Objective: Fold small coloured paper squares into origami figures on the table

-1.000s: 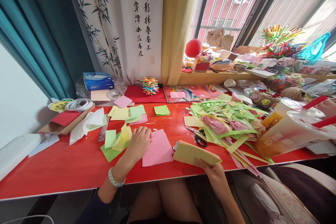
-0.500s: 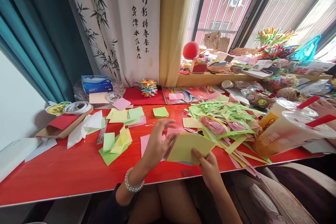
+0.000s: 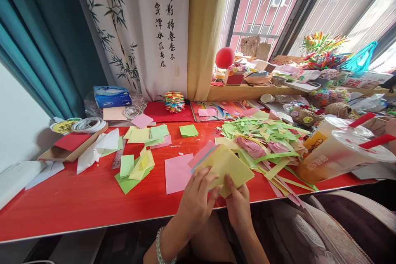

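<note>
- The red bench (image 3: 71,206) spans the scene from left to right.
- A heap of green, yellow and pink paper scraps (image 3: 262,130) covers part of its right side.
- Two lidded cups (image 3: 321,163) with red straws stand right of the heap.
- The hands meet at the near edge: the right hand (image 3: 239,206) pinches the paper stack (image 3: 229,163), thumb on top; the left hand (image 3: 194,202) has its fingers at the stack's near left side, its grip unclear.
- That stack, yellow uppermost, fans out blue and pink at its far left.
- Green and yellow sheets (image 3: 125,183) lie farther left.
- Between them, a pink sheet (image 3: 176,173) lies flat.
- A green square (image 3: 188,130) lies beyond it.
</note>
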Tool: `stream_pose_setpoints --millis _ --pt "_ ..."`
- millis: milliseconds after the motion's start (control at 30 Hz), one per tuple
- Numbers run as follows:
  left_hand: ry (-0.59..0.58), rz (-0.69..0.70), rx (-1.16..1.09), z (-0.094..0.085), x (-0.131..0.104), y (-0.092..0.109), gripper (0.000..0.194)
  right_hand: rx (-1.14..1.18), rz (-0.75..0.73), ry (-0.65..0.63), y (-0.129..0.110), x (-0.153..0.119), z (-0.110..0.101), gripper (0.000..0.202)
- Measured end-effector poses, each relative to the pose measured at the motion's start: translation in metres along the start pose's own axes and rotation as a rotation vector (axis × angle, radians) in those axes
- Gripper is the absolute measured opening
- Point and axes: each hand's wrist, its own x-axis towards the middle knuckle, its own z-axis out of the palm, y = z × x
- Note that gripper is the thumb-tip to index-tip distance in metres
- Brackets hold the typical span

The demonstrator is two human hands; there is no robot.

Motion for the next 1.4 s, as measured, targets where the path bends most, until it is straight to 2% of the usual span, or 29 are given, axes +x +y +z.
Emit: stream_pose_setpoints --millis 67,133,200,300,533,600,700,833,967,1100,1200,1300,1400 --pt "0.043 -0.108 -0.064 0.003 0.0 0.0 0.026 0.005 0.004 0.01 0.003 -0.001 0.001 0.044" --pt "0.103 -0.147 -0.018 0.004 0.002 -0.001 0.035 0.02 -0.009 0.012 0.005 -0.002 0.002 0.046" --pt "0.106 -0.094 0.088 0.003 0.006 -0.001 0.038 0.037 -0.029 0.008 0.006 -0.002 0.003 0.05" --pt "0.073 -0.009 0.193 0.001 0.01 0.001 0.032 0.047 -0.043 0.02 0.006 -0.003 0.005 0.052" --pt "0.117 0.157 0.142 -0.002 0.003 0.007 0.035 0.034 -0.034 0.053 0.005 -0.002 0.003 0.039" --pt "0.11 0.142 0.055 -0.001 0.0 0.009 0.033 0.0 -0.031 0.051 0.007 -0.001 0.001 0.033" --pt "0.098 0.015 -0.038 0.003 0.0 0.011 0.031 -0.035 -0.013 0.034 0.008 -0.002 0.0 0.029" --pt "0.04 -0.07 0.048 0.007 0.008 0.012 0.039 -0.005 -0.029 0.059 0.007 -0.002 0.001 0.042" --pt "-0.042 -0.029 0.172 0.007 0.011 0.011 0.047 -0.019 -0.013 0.032 0.006 -0.003 0.0 0.047" --pt "-0.014 0.097 0.316 0.008 0.007 0.01 0.049 -0.054 -0.026 0.016 0.006 -0.004 0.001 0.039" --pt "-0.025 0.117 0.363 0.011 0.004 0.009 0.05 -0.084 -0.02 0.029 0.005 -0.004 0.003 0.037" --pt "-0.002 0.104 0.31 0.011 0.001 0.012 0.045 -0.079 -0.026 0.049 0.005 -0.003 0.003 0.038" --pt "0.048 0.047 0.153 0.006 0.003 0.016 0.038 -0.081 -0.009 0.07 0.006 -0.002 0.0 0.036"
